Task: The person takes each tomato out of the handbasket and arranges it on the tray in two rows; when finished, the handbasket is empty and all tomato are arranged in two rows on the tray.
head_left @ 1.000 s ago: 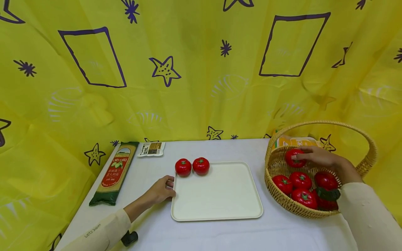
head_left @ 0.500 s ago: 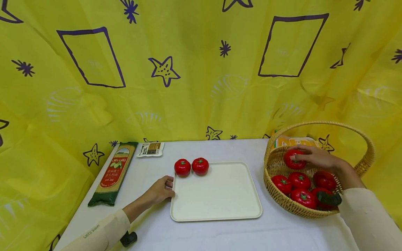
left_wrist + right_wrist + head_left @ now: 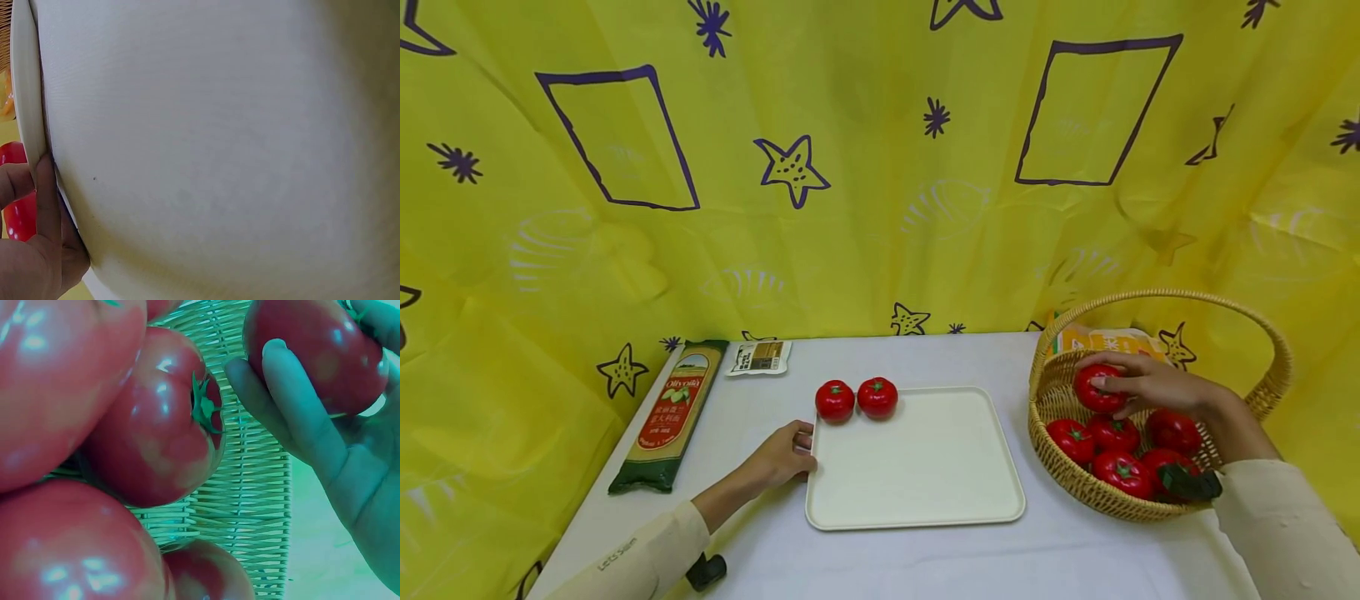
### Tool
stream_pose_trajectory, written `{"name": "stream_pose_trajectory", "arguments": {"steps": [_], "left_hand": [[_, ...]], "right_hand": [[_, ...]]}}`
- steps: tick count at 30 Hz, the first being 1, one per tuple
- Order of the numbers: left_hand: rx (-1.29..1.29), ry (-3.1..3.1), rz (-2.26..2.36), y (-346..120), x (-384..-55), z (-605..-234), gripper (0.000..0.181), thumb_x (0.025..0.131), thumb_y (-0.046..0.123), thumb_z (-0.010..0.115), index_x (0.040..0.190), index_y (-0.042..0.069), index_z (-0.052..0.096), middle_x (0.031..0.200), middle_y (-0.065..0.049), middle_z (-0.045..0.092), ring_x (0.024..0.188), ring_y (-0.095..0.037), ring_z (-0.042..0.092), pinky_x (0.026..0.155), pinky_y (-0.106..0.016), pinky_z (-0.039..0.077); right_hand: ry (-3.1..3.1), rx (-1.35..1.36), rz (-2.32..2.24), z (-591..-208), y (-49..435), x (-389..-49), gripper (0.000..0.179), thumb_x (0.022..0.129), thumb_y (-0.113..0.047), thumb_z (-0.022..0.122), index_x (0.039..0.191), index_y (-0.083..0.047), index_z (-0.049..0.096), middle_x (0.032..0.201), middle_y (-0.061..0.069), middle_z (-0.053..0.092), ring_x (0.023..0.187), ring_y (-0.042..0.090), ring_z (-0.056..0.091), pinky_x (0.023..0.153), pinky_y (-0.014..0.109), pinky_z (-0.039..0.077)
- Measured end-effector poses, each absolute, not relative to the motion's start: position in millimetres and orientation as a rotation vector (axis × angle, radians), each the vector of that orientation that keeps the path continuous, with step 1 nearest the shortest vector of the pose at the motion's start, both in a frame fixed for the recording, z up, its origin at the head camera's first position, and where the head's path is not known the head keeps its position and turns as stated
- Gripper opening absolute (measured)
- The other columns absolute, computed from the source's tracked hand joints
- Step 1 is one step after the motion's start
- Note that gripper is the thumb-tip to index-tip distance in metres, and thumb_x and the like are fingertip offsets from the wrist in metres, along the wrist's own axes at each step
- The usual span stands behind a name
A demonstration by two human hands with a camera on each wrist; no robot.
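On the left, a long green packet (image 3: pixel 668 421) bore the brand "Olivoilà" on its red label (image 3: pixel 673 402), above lines of Chinese characters. The left sleeve (image 3: pixel 658 542) read "Let's", its second word unclear. Print on the small white packet (image 3: pixel 759 357) and partly hidden orange bag (image 3: pixel 1112 340) was illegible.

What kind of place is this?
Probably a staged tabletop indoors, though I can't be sure: a star-patterned yellow curtain hangs right behind a white-covered table, where a basket of tomatoes and a tray are set out.
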State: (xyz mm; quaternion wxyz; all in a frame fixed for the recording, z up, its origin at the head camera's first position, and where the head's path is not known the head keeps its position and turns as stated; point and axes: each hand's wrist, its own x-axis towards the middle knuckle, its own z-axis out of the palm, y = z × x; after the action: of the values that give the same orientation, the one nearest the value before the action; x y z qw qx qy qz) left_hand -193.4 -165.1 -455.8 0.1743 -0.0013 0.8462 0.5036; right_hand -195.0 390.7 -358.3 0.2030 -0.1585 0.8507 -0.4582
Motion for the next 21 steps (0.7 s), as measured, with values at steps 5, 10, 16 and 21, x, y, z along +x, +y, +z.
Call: {"name": "stream_pose_trajectory", "arguments": {"steps": [5,10,16,21], "left_hand": [[-0.004,2.401,1.424,-165.1,-194.0,-456.2,0.060,0.078,-0.011,0.070,0.134,-0.009,0.048,0.109,-0.019,0.058,0.089,-0.022,0.062,0.071,-0.036,0.063],[-0.008,2.408,1.416,-165.0,-194.2,-455.2,0.060,0.078,-0.010,0.070,0.134,-0.009,0.048,0.110,-0.018,0.058,0.090,-0.022,0.062,0.071,-0.035,0.063],[0.002,2.417,1.404,-164.7,-193.6,-454.5,0.060,0.078,-0.010,0.070,0.135,-0.009,0.048,0.110,-0.019,0.058,0.091,-0.022,0.062,0.072,-0.035,0.063],[0.002,2.412,1.406,-164.6,-194.5,-455.2,0.060,0.079,-0.010,0.070,0.135,-0.009,0.047,0.111,-0.019,0.058,0.092,-0.023,0.062,0.072,-0.035,0.063]], "right_hand": [[2.367,-0.459,-1.272,-357.4,387.5,-192.0,0.047,0.104,-0.018,0.052,0.145,0.000,0.039,0.138,0.004,0.047,0.107,0.004,0.063,0.082,0.040,0.063],[2.404,-0.477,-1.222,-358.9,385.4,-187.1,0.055,0.098,-0.015,0.060,0.146,-0.001,0.038,0.139,0.026,0.044,0.106,0.012,0.065,0.081,0.039,0.062],[2.486,-0.509,-1.108,-357.8,385.2,-180.7,0.066,0.089,-0.017,0.072,0.147,-0.009,0.042,0.133,0.017,0.054,0.105,0.011,0.062,0.082,0.029,0.055],[2.461,-0.584,-1.116,-357.3,383.4,-176.6,0.068,0.088,-0.013,0.075,0.147,-0.007,0.041,0.131,0.014,0.056,0.107,0.009,0.062,0.084,0.027,0.056]]}}
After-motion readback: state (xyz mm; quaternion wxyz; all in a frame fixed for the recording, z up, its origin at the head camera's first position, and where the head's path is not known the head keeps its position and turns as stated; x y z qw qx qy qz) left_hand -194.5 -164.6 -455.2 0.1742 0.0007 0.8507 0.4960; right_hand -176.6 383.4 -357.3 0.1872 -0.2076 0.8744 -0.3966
